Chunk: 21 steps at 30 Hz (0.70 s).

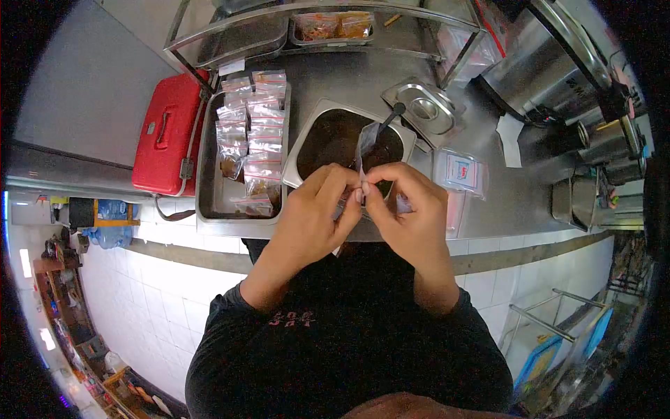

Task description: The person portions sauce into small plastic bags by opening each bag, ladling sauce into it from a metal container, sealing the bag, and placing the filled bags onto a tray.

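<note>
My left hand (314,209) and my right hand (413,216) meet in front of me, both closed in a pinch. Between their fingertips is a small clear plastic zip bag (366,142), part of it standing up above the fingers. What the bag holds is hidden. Just beyond and below my hands sits a deep steel pan (299,145) with dark contents. A utensil with a black handle (396,112) leans out over the pan's right rim, its lower end out of sight.
Left of the pan, a steel tray (202,183) holds rows of filled zip bags (264,144), beside a red case (164,133). To the right lie a steel lid (424,108) and a pack of plastic bags (459,173). A rack (321,10) spans the back; large steel pots (551,66) stand right.
</note>
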### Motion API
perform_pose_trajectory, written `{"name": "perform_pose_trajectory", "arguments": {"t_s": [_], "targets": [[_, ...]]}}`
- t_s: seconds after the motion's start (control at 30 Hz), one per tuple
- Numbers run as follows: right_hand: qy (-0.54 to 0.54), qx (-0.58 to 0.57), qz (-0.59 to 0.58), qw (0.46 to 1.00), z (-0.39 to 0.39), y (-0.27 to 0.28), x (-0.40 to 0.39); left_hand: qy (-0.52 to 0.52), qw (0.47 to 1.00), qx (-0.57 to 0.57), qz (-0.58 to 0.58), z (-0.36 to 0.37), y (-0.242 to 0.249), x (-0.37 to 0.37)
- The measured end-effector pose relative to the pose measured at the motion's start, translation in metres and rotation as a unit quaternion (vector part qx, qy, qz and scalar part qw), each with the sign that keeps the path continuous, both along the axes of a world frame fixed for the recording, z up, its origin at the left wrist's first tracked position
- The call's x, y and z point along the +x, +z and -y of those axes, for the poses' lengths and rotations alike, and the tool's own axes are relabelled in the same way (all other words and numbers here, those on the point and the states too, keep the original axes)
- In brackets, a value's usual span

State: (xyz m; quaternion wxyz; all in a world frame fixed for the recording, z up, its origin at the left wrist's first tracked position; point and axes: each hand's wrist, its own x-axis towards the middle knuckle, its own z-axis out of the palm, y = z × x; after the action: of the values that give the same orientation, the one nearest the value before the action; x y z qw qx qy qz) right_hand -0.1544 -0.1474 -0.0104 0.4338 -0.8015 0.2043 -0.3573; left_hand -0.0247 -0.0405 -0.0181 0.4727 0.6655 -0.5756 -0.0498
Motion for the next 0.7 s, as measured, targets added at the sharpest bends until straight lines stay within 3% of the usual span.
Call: {"name": "perform_pose_trajectory", "arguments": {"t_s": [0.1,0.27,0.33,0.5,0.57,0.63,0.7], "targets": [[-0.015,-0.013,-0.008,1.0,-0.003,-0.002,0.002,-0.016,0.998,0.037,0.044,-0.002,-0.003,0.009],[-0.018,0.021,-0.006,1.0,-0.001,-0.012,-0.002,-0.03,0.998,0.004,0.061,-0.001,-0.006,0.008],[-0.107,0.001,0.02,0.994,0.002,-0.013,0.0,-0.029,0.997,-0.025,0.06,-0.002,-0.008,0.004],[-0.119,0.042,0.017,0.992,0.003,-0.001,-0.001,0.021,0.998,0.024,0.058,-0.013,0.0,0.007],[0.021,-0.066,0.01,0.998,0.009,-0.004,-0.005,0.004,0.997,-0.036,0.066,-0.01,0.016,0.014],[0.065,-0.035,0.018,0.997,0.007,-0.003,-0.007,-0.012,0.993,-0.095,0.072,-0.009,0.02,0.021],[0.185,-0.01,0.003,0.983,0.005,0.005,-0.01,-0.036,0.998,-0.013,0.059,-0.014,0.011,0.035]]}}
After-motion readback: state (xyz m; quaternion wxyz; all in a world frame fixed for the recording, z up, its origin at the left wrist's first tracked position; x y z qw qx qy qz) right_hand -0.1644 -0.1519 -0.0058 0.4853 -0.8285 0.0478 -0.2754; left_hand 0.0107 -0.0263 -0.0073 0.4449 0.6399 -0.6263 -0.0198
